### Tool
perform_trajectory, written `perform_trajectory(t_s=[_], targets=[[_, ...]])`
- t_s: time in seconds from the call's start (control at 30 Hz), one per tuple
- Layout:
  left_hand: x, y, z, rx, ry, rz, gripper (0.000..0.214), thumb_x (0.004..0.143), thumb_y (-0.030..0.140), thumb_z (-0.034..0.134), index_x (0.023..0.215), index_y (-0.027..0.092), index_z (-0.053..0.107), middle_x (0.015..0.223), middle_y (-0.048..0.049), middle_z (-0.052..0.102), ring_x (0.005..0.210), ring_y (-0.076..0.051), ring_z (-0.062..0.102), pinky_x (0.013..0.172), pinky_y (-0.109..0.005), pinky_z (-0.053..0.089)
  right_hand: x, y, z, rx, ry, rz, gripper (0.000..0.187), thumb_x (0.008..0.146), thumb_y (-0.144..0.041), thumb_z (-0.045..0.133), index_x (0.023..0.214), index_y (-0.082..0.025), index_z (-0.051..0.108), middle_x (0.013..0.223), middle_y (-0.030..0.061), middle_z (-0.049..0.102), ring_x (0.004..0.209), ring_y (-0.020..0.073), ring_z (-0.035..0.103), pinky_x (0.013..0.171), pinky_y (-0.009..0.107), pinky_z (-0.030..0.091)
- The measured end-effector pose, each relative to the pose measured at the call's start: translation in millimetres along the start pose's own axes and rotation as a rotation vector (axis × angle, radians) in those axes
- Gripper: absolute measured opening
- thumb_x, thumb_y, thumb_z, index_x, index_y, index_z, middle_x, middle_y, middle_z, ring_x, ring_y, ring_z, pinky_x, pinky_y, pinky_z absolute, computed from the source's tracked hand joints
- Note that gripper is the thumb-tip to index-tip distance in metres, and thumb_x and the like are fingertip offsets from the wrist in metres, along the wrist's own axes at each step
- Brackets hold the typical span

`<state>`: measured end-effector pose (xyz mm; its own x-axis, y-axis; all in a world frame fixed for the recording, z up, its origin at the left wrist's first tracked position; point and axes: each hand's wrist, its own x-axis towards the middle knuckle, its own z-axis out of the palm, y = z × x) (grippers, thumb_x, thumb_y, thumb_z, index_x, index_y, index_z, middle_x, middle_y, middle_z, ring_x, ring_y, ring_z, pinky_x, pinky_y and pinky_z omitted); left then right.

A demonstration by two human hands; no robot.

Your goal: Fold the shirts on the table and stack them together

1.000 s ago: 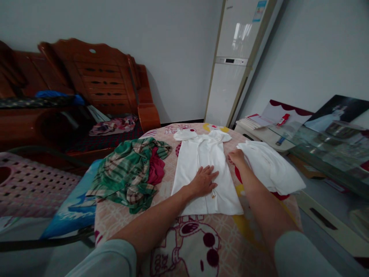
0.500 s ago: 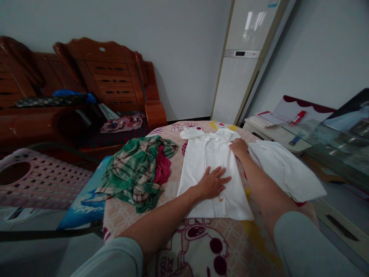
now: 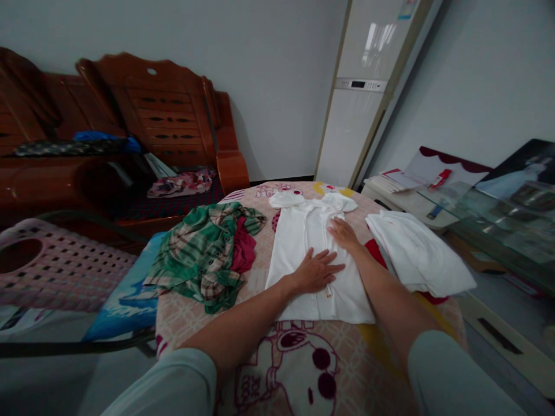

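A white short-sleeved garment (image 3: pixel 288 248) with drawstrings down its front lies spread on the round table, its sleeves toward the far edge. My left hand (image 3: pixel 315 270) rests flat on its middle, fingers spread. Higher up, near the right shoulder, my right hand (image 3: pixel 343 233) lies on the cloth with its fingers stretched out. To the left sits a crumpled green plaid shirt (image 3: pixel 195 248), with a dark pink cloth (image 3: pixel 244 245) beside it. On the right, a folded white garment (image 3: pixel 420 251) rests partly over something red.
A patterned pink cloth (image 3: pixel 347 370) covers the table (image 3: pixel 299 370). Wooden seats (image 3: pixel 169 115) stand at the back left, and a woven pink chair (image 3: pixel 73 266) with a blue cushion (image 3: pixel 130 294) at the left. A glass shelf (image 3: pixel 498 214) is on the right.
My right hand has shifted left and slightly down from the garment's right edge onto its upper front, its fingers now stretched out. My left hand stays flat in place.
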<state>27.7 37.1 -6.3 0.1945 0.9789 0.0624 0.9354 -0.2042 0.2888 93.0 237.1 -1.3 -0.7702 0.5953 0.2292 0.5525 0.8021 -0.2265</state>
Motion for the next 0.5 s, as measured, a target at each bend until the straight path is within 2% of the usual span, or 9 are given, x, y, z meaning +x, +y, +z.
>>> perform_trajectory(t_s=[0.07, 0.17, 0.27, 0.3, 0.37, 0.5], targets=[[-1, 0, -0.6, -0.013, 0.004, -0.009, 0.046, 0.098, 0.037, 0.041, 0.144, 0.038, 0.043, 0.159, -0.0048, 0.032, 0.146, -0.029, 0.027, 0.114, -0.064, 0.018, -4, 1, -9, 0.035, 0.032, 0.051, 0.04, 0.095, -0.022, 0.037, 0.124, -0.009, 0.061, 0.129, 0.0175, 0.063, 0.121, 0.0225, 0.055, 0.103, 0.034, 0.04], [-1, -1, -0.4, -0.03, 0.004, -0.008, 0.046, 0.098, 0.037, 0.041, 0.145, 0.037, 0.043, 0.159, -0.0053, 0.032, 0.147, -0.029, 0.026, 0.114, -0.065, 0.018, -23, 6, -26, 0.165, 0.224, 0.245, 0.043, 0.095, -0.026, 0.03, 0.108, -0.01, 0.068, 0.104, 0.0139, 0.072, 0.099, 0.0221, 0.063, 0.087, 0.03, 0.047], [0, -1, 0.5, -0.039, 0.001, 0.0, 0.046, 0.098, 0.036, 0.041, 0.145, 0.035, 0.043, 0.159, -0.0063, 0.031, 0.147, -0.03, 0.026, 0.113, -0.067, 0.018, -56, 6, -39, 0.352, 0.402, 0.404, 0.037, 0.089, -0.032, 0.041, 0.091, -0.012, 0.071, 0.085, 0.0097, 0.072, 0.082, 0.0217, 0.065, 0.073, 0.028, 0.05], [0, -1, 0.6, -0.038, 0.002, 0.001, 0.046, 0.098, 0.036, 0.042, 0.144, 0.035, 0.043, 0.159, -0.0063, 0.032, 0.147, -0.03, 0.026, 0.113, -0.067, 0.018, -67, 4, -42, 0.439, 0.383, 0.411, 0.032, 0.085, -0.033, 0.046, 0.088, -0.012, 0.07, 0.081, 0.0085, 0.072, 0.077, 0.0207, 0.065, 0.07, 0.028, 0.05], [1, -2, -0.1, -0.031, 0.005, -0.005, 0.046, 0.098, 0.037, 0.043, 0.144, 0.036, 0.044, 0.158, -0.0063, 0.033, 0.146, -0.029, 0.027, 0.113, -0.066, 0.018, -90, -4, -48, 0.642, 0.253, 0.407, 0.026, 0.08, -0.034, 0.054, 0.083, -0.013, 0.069, 0.072, 0.0061, 0.071, 0.065, 0.0177, 0.064, 0.062, 0.026, 0.05], [3, -4, -4.7, -0.026, -0.011, 0.01, 0.045, 0.097, 0.037, 0.048, 0.141, 0.034, 0.048, 0.157, -0.0071, 0.035, 0.145, -0.029, 0.03, 0.115, -0.061, 0.022, -123, -27, -63, 0.861, -0.203, 0.269, 0.023, 0.069, -0.038, 0.068, 0.074, -0.015, 0.065, 0.059, 0.0021, 0.066, 0.048, 0.0119, 0.056, 0.048, 0.022, 0.044]])
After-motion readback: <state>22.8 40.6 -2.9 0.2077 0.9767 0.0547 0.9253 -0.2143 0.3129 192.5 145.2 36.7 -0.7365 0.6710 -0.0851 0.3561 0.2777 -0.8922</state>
